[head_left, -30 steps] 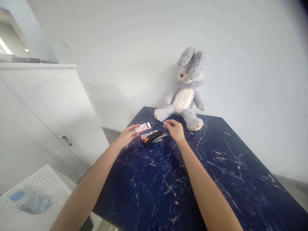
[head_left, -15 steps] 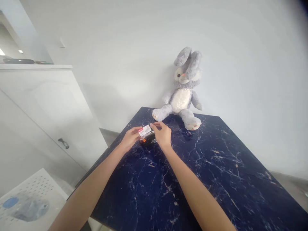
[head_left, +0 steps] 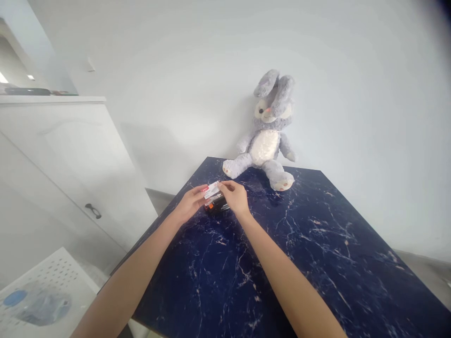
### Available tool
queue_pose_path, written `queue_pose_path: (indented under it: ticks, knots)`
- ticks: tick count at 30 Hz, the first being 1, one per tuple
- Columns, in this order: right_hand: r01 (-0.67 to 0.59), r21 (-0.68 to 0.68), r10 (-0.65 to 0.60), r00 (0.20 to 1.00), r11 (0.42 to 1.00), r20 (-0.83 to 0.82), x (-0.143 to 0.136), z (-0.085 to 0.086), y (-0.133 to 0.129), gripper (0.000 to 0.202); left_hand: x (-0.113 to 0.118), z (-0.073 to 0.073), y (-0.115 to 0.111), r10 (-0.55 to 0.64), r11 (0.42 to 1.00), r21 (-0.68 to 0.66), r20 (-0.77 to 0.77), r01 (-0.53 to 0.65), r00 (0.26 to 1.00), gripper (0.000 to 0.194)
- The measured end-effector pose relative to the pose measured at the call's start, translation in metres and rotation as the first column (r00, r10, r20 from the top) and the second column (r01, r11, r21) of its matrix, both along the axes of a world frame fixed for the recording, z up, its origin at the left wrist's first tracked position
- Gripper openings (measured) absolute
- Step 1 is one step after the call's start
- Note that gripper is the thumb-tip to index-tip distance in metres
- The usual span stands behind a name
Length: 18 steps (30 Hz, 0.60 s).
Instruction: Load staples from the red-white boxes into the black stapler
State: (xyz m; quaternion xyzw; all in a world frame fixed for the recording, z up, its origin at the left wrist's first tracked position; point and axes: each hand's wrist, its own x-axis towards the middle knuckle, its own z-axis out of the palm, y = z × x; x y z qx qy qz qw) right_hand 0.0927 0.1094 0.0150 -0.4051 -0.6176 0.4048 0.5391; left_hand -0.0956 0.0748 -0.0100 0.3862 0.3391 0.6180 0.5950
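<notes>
A small white box with a red end (head_left: 212, 190) is between my two hands, just above the tabletop. My left hand (head_left: 190, 204) grips its red left end between thumb and fingers. At the opposite end, my right hand (head_left: 235, 195) pinches the box's upper right corner, fingers curled. Directly beneath lies a black container (head_left: 218, 206) with an orange patch and a few thin, shiny pieces; the hands and box partly cover it, and its contents are too small to make out.
A grey plush rabbit (head_left: 265, 145) sits against the wall at the back of the dark blue marbled table (head_left: 299, 263). To the left stands a white cabinet (head_left: 70, 164) with a dark handle. A perforated white surface (head_left: 59, 267) with a clear plastic item is at lower left.
My right hand has shifted slightly left and inward, onto the right end of the white box. A dark gap seen there earlier is now covered. My left hand has barely moved.
</notes>
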Motion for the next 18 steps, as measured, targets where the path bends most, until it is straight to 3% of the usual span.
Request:
queue_pose_path:
  ticks: [2, 7, 13, 16, 18]
  knots:
    - [-0.016, 0.024, 0.016, 1.000, 1.000, 0.002, 0.000, 0.000, 0.001, 0.022, -0.001, -0.003, 0.001, -0.010, 1.000, 0.002, 0.028, 0.009, 1.000, 0.031]
    - [-0.084, -0.133, 0.054, 0.975, 0.988, -0.217, -0.006, -0.009, 0.010, 0.029, 0.001, -0.002, 0.002, -0.014, 1.000, 0.007, 0.024, 0.014, 1.000, 0.030]
    - [-0.007, 0.013, 0.007, 1.000, 1.000, -0.014, 0.002, -0.006, 0.014, 0.022, 0.007, -0.001, 0.000, 0.031, 0.999, -0.030, 0.032, -0.030, 0.999, 0.028]
    - [-0.048, 0.015, 0.047, 0.997, 0.999, 0.060, 0.008, 0.000, 0.014, 0.019, 0.008, -0.003, 0.000, 0.044, 0.999, -0.028, 0.027, -0.043, 0.999, 0.026]
    - [-0.006, 0.013, 0.004, 0.995, 1.000, 0.098, 0.010, 0.003, 0.015, 0.020, 0.009, -0.004, 0.000, 0.042, 0.999, -0.015, 0.024, -0.042, 0.999, 0.026]
